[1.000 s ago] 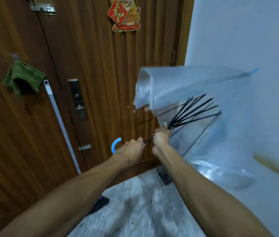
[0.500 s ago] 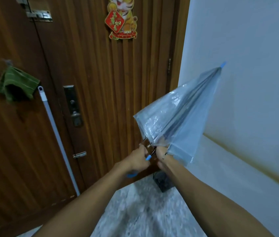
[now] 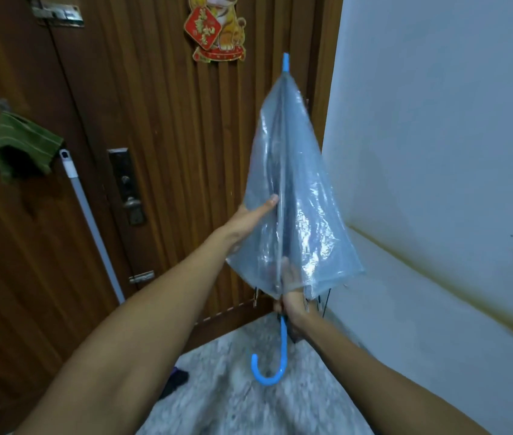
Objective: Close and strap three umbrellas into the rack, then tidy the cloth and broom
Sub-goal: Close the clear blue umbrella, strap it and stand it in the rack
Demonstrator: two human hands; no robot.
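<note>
A clear plastic umbrella (image 3: 299, 196) with a blue tip and a blue hooked handle (image 3: 275, 356) stands upright in front of me, folded down with its canopy still loose. My right hand (image 3: 291, 301) grips the shaft at the canopy's lower edge, partly hidden under the plastic. My left hand (image 3: 250, 219) lies flat against the canopy's left side, fingers straight, thumb behind the plastic. A green striped cloth (image 3: 18, 147) hangs on the wooden door at the left. The broom's white pole (image 3: 91, 221) leans against the door just right of the cloth. No rack is in view.
A brown wooden door (image 3: 167, 136) with a lock plate fills the left and centre. A white wall (image 3: 437, 136) with a brown stain stands at the right. A tiger decoration (image 3: 217, 26) hangs on the door. The speckled floor (image 3: 223, 394) holds a dark object (image 3: 175, 383).
The umbrella has gone from half open to folded and swung upright, tip up. My left hand left the handle and now presses the canopy; the handle hangs below my right hand.
</note>
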